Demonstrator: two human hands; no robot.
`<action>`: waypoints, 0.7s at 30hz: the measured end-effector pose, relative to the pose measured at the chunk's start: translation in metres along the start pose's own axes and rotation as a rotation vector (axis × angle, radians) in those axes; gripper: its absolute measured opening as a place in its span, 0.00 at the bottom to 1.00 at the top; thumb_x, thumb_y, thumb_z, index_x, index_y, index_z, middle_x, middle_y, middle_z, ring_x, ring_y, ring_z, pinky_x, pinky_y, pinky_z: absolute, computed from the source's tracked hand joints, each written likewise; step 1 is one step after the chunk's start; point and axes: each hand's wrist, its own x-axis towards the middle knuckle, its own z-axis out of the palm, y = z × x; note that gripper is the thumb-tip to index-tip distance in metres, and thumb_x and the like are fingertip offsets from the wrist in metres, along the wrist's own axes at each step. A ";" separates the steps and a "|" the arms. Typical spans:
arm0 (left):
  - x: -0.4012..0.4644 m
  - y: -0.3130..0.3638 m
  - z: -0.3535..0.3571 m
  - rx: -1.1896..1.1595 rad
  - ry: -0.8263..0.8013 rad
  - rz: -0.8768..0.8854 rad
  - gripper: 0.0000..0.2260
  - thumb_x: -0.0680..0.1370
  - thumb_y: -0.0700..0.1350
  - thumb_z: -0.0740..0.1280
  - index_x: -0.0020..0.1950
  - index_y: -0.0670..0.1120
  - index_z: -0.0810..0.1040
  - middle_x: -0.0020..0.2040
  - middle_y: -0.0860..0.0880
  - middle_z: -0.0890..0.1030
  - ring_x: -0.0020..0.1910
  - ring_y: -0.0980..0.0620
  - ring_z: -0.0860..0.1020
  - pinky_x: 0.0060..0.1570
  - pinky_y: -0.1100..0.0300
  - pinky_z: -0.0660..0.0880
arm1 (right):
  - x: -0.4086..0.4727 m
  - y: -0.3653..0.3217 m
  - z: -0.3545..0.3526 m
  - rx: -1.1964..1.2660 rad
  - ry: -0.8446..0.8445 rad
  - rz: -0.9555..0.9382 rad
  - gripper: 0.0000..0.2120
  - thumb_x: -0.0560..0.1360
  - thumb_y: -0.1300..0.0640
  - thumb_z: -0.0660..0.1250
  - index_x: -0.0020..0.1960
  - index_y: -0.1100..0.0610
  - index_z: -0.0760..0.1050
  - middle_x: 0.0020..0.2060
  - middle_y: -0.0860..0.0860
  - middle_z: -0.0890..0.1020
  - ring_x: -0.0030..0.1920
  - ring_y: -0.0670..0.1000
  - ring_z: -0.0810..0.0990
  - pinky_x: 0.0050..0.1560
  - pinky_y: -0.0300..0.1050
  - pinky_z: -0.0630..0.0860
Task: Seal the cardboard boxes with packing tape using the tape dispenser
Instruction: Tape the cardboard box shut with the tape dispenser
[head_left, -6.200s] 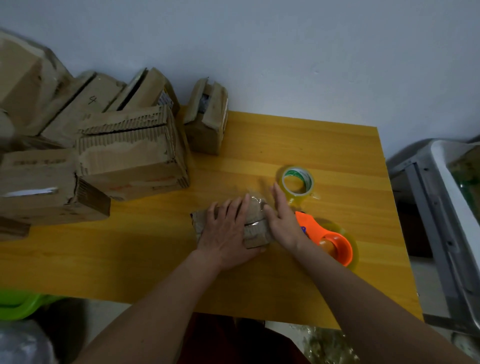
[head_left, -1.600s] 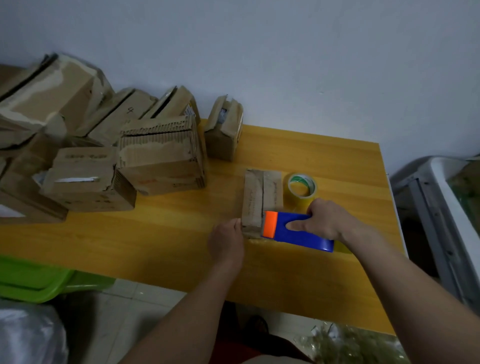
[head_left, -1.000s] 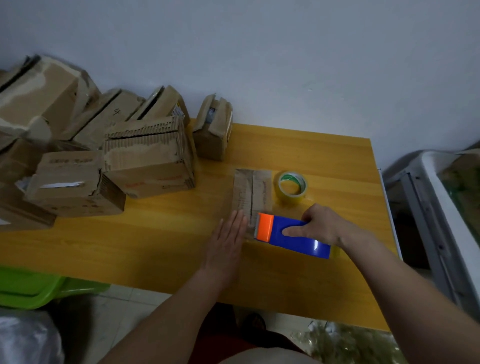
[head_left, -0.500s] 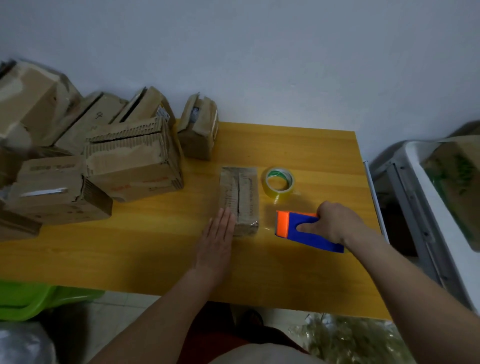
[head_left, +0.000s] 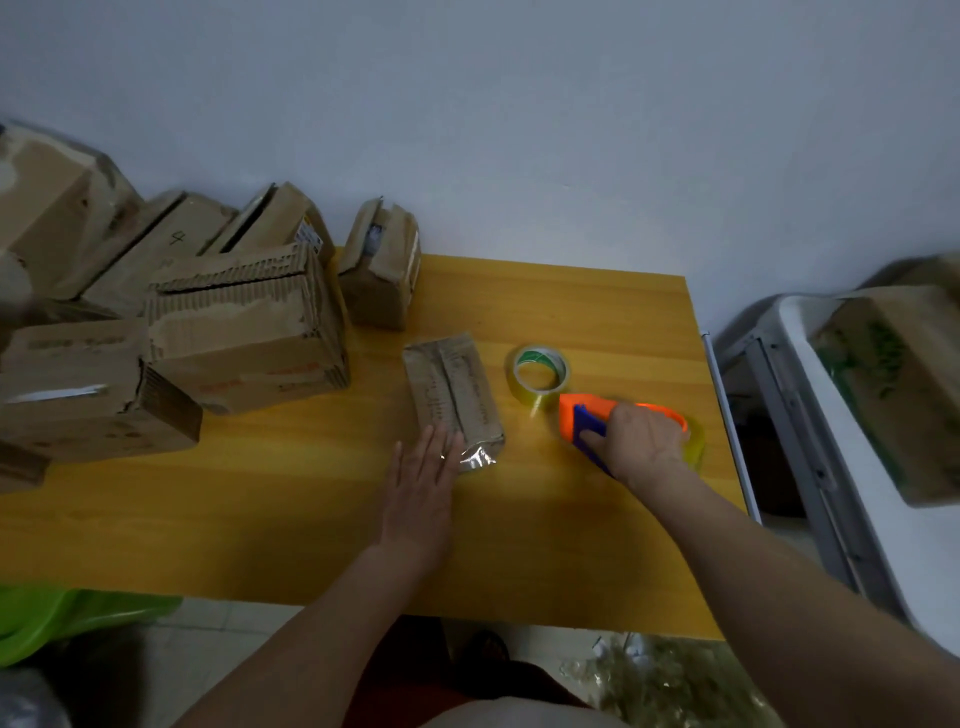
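Observation:
A small flat cardboard box (head_left: 452, 387) lies mid-table on the yellow wooden table (head_left: 311, 493), with shiny tape over its near end. My left hand (head_left: 423, 478) lies flat, fingers straight, its fingertips on the box's near left corner. To the right, my right hand (head_left: 636, 444) grips the orange and blue tape dispenser (head_left: 584, 415), which rests on the table apart from the box. A loose roll of clear tape (head_left: 539, 369) stands just beyond the dispenser.
Several worn cardboard boxes (head_left: 244, 332) crowd the table's left and back, one small box (head_left: 382, 262) against the wall. A white frame with a printed carton (head_left: 893, 384) stands off the right edge. A green bin (head_left: 62, 618) sits below left.
My right hand has carried the dispenser away from the box to the right and tilted it so its orange side shows. My left hand stays flat at the box's near end.

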 end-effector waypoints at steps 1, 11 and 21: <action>0.000 0.001 0.001 -0.005 -0.004 0.010 0.43 0.73 0.45 0.69 0.79 0.45 0.46 0.80 0.43 0.50 0.78 0.46 0.46 0.76 0.48 0.45 | -0.002 0.004 0.005 0.091 0.030 0.043 0.18 0.77 0.41 0.62 0.50 0.57 0.75 0.50 0.55 0.82 0.51 0.57 0.80 0.41 0.45 0.69; -0.015 0.010 0.004 -0.383 0.002 0.089 0.40 0.74 0.39 0.63 0.79 0.47 0.42 0.79 0.48 0.46 0.77 0.53 0.40 0.76 0.53 0.51 | -0.022 -0.011 0.092 0.219 0.122 0.227 0.22 0.77 0.43 0.62 0.54 0.63 0.72 0.52 0.61 0.79 0.54 0.61 0.78 0.53 0.54 0.72; 0.020 -0.010 -0.033 -0.114 0.154 0.371 0.52 0.65 0.57 0.77 0.78 0.44 0.49 0.76 0.46 0.53 0.74 0.47 0.55 0.73 0.46 0.61 | -0.015 -0.013 0.088 0.652 0.388 0.187 0.08 0.77 0.61 0.64 0.50 0.68 0.72 0.48 0.66 0.75 0.52 0.65 0.72 0.55 0.58 0.65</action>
